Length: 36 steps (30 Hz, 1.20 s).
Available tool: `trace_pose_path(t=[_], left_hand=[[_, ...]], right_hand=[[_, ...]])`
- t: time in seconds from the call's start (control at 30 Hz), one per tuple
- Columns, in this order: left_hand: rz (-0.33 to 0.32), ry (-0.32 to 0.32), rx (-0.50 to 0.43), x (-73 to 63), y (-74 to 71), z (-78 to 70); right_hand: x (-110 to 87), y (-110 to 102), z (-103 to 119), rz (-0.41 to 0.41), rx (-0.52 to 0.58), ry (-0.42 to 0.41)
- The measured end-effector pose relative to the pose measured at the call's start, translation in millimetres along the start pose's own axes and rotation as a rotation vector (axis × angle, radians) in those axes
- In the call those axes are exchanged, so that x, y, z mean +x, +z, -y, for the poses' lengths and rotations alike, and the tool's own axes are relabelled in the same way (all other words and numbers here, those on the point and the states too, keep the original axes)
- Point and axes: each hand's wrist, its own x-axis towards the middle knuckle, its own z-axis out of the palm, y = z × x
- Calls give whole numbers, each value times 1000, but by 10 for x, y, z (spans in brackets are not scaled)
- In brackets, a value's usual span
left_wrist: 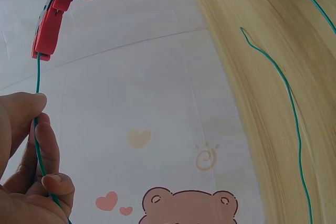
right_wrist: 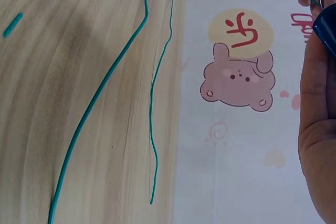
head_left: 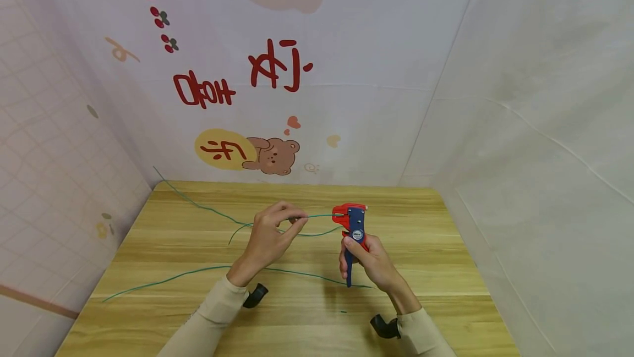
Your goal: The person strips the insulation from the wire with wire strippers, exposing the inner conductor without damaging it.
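Between thumb and fingertips, my left hand [head_left: 269, 233] pinches a green wire [head_left: 319, 215] raised over the table. The wire's end sits in the red jaws of a red and blue wire stripper [head_left: 357, 219]. My right hand [head_left: 373, 263] grips the stripper's handles, its head pointing up and to the left. In the left wrist view the wire [left_wrist: 38, 77] runs straight from the fingertips into the stripper's red nose [left_wrist: 48, 38]. The right wrist view shows only part of the right hand [right_wrist: 317, 108] and a dark blue handle [right_wrist: 328, 27].
A second green wire [head_left: 198, 204] lies along the back of the wooden table [head_left: 421, 225]. Another green wire [head_left: 173, 277] crosses nearer the front, passing below both hands. A short green piece [head_left: 343, 312] lies near the front. White printed walls enclose the back and sides.
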Motion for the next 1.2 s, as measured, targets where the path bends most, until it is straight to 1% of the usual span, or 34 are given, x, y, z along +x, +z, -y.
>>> trace_pose_path(t=[0.37, 0.63, 1.2], left_hand=[[1, 0, 0, 1, -1, -3], [-10, 8, 5, 4, -7, 8], [-9, -4, -7, 4, -15, 4]], right_hand=[[-9, 14, 3, -12, -2, 6], [1, 20, 7, -23, -13, 14], [13, 66, 39, -51, -37, 20]])
